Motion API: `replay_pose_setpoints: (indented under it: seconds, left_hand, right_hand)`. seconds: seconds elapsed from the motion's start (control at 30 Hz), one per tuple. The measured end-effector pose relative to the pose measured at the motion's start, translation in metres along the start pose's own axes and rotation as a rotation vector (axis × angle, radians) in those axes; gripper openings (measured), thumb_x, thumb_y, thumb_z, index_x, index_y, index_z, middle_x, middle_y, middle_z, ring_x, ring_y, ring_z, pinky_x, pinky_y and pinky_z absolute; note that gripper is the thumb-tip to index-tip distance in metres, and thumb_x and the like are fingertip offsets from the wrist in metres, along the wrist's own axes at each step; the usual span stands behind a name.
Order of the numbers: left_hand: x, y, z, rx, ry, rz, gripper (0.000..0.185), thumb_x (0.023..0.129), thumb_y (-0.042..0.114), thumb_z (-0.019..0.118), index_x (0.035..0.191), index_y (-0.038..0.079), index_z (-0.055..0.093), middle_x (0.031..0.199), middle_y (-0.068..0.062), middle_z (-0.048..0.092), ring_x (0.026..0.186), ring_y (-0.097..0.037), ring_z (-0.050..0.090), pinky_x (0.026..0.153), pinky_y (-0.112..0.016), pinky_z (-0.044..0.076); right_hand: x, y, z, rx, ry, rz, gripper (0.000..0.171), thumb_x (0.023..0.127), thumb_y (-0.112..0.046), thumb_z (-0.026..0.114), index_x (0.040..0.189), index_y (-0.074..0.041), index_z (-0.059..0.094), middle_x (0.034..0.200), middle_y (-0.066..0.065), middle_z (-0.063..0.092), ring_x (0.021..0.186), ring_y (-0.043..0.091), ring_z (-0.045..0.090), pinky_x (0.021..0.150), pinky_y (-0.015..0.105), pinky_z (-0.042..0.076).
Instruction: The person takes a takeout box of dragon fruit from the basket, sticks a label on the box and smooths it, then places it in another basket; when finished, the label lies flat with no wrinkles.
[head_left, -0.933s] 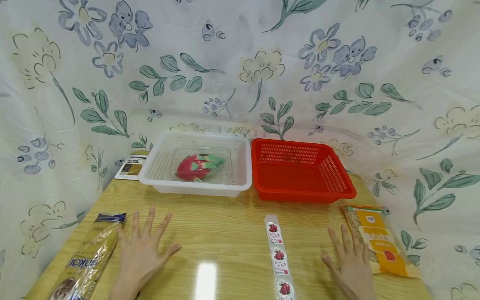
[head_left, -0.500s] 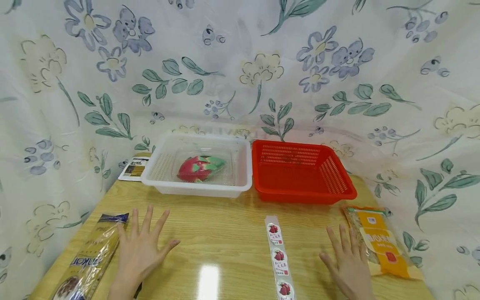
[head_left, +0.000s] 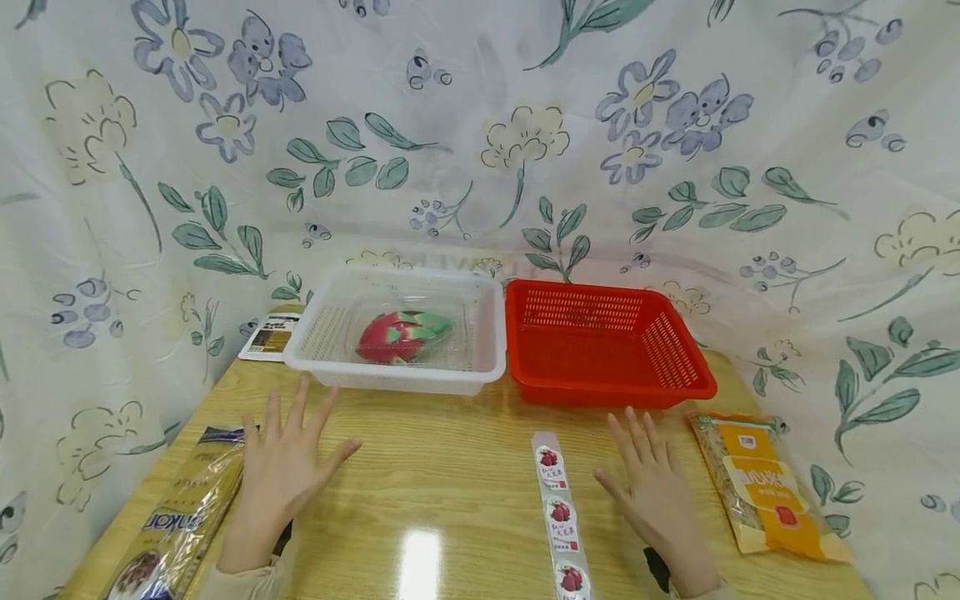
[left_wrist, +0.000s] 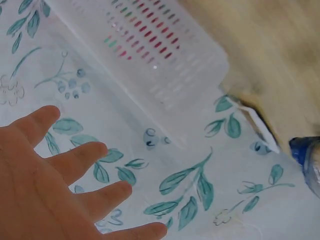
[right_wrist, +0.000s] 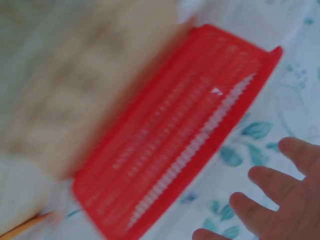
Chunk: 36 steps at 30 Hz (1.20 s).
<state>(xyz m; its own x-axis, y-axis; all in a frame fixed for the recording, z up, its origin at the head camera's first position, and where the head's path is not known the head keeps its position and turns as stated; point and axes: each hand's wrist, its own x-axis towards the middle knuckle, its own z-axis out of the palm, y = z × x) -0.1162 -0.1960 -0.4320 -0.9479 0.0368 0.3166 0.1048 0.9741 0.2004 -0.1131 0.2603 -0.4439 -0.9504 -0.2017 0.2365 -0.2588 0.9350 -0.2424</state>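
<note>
My left hand [head_left: 288, 458] is spread with straight fingers over the left of the table, its fingertips just in front of the white basket [head_left: 397, 379]. My right hand [head_left: 651, 483], fingers also straight, hovers in front of the red basket [head_left: 607, 393]. Neither holds anything. Inside the white basket a dragon fruit [head_left: 390, 335] lies in a clear plastic box [head_left: 459, 337]. A strip of round dragon fruit stickers [head_left: 560, 510] runs down the table between the hands, nearer the right one. In the wrist views the spread fingers show against the flowered cloth.
A long gold packet [head_left: 176, 517] lies beside the left hand. An orange-and-clear bag of grain [head_left: 765, 483] is at the right table edge. Behind the white basket's left corner sits a small white-and-brown packet [head_left: 268, 337]. A flowered curtain [head_left: 480, 167] hangs behind the table [head_left: 450, 450].
Both hands have moved forward toward the baskets, and the right one has also shifted left, away from the bag of grain. The objects have stayed in place.
</note>
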Motion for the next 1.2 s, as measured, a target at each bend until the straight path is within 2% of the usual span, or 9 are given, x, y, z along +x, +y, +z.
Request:
replay_pose_setpoints:
  seconds: [0.2, 0.43, 0.53, 0.7, 0.87, 0.97, 1.03, 1.2]
  left_hand:
    - [0.031, 0.004, -0.01, -0.053, -0.062, -0.023, 0.077, 0.093, 0.065, 0.042, 0.153, 0.018, 0.028, 0.154, -0.027, 0.028, 0.139, -0.059, 0.017, 0.105, -0.08, 0.01]
    - [0.076, 0.009, -0.019, -0.13, -0.193, -0.078, 0.083, 0.094, 0.07, 0.028, 0.154, 0.013, 0.022, 0.156, -0.028, 0.024, 0.139, -0.059, 0.015, 0.105, -0.078, 0.014]
    - [0.095, 0.011, -0.02, -0.191, -0.251, -0.096, 0.087, 0.093, 0.074, 0.023, 0.156, 0.013, 0.017, 0.157, -0.028, 0.02, 0.14, -0.057, 0.015, 0.106, -0.078, 0.012]
    - [0.121, 0.012, -0.016, -0.328, -0.27, -0.107, 0.088, 0.095, 0.07, 0.022, 0.155, 0.005, 0.014, 0.157, -0.029, 0.019, 0.143, -0.051, 0.019, 0.111, -0.071, 0.017]
    - [0.143, 0.011, -0.005, -0.469, -0.255, -0.18, 0.081, 0.101, 0.058, 0.025, 0.153, -0.003, 0.012, 0.158, -0.028, 0.017, 0.145, -0.047, 0.017, 0.118, -0.06, 0.018]
    - [0.154, 0.009, 0.0, -0.502, -0.254, -0.237, 0.077, 0.102, 0.054, 0.023, 0.153, -0.004, 0.012, 0.158, -0.028, 0.018, 0.145, -0.047, 0.017, 0.118, -0.059, 0.017]
    - [0.159, 0.007, 0.003, -0.512, -0.262, -0.269, 0.077, 0.102, 0.053, 0.022, 0.153, -0.004, 0.012, 0.158, -0.028, 0.018, 0.145, -0.047, 0.018, 0.118, -0.059, 0.018]
    - [0.17, 0.002, 0.01, -0.536, -0.314, -0.35, 0.08, 0.102, 0.054, 0.021, 0.152, -0.006, 0.01, 0.158, -0.03, 0.014, 0.146, -0.046, 0.013, 0.12, -0.058, 0.015]
  right_hand:
    - [0.038, -0.035, 0.003, 0.008, 0.024, -0.093, 0.074, 0.094, -0.051, 0.053, 0.154, -0.016, 0.027, 0.161, 0.011, 0.023, 0.149, 0.036, 0.018, 0.117, 0.063, 0.017]
    - [0.078, -0.08, 0.015, 0.047, 0.0, -0.207, 0.075, 0.094, -0.061, 0.042, 0.153, -0.016, 0.029, 0.159, 0.01, 0.028, 0.148, 0.034, 0.025, 0.117, 0.061, 0.021]
    - [0.09, -0.097, 0.025, 0.06, -0.029, -0.221, 0.075, 0.095, -0.062, 0.039, 0.153, -0.015, 0.03, 0.159, 0.01, 0.029, 0.148, 0.033, 0.025, 0.117, 0.06, 0.021]
    - [0.104, -0.122, 0.04, 0.056, -0.091, -0.18, 0.075, 0.095, -0.059, 0.042, 0.154, -0.015, 0.027, 0.159, 0.01, 0.029, 0.148, 0.033, 0.025, 0.118, 0.06, 0.022]
    - [0.112, -0.144, 0.052, 0.008, -0.068, -0.086, 0.077, 0.094, -0.06, 0.044, 0.151, -0.008, 0.033, 0.154, 0.014, 0.039, 0.14, 0.04, 0.037, 0.114, 0.063, 0.027]
    - [0.114, -0.155, 0.058, -0.005, -0.039, -0.031, 0.076, 0.094, -0.059, 0.044, 0.148, -0.006, 0.037, 0.15, 0.017, 0.043, 0.133, 0.043, 0.044, 0.111, 0.065, 0.029]
    - [0.114, -0.162, 0.062, 0.033, -0.032, 0.004, 0.075, 0.095, -0.057, 0.046, 0.148, -0.005, 0.038, 0.15, 0.019, 0.042, 0.129, 0.045, 0.047, 0.108, 0.065, 0.032]
    - [0.114, -0.175, 0.071, 0.104, 0.008, 0.053, 0.074, 0.095, -0.054, 0.049, 0.147, -0.003, 0.037, 0.152, 0.022, 0.038, 0.117, 0.046, 0.056, 0.097, 0.058, 0.047]
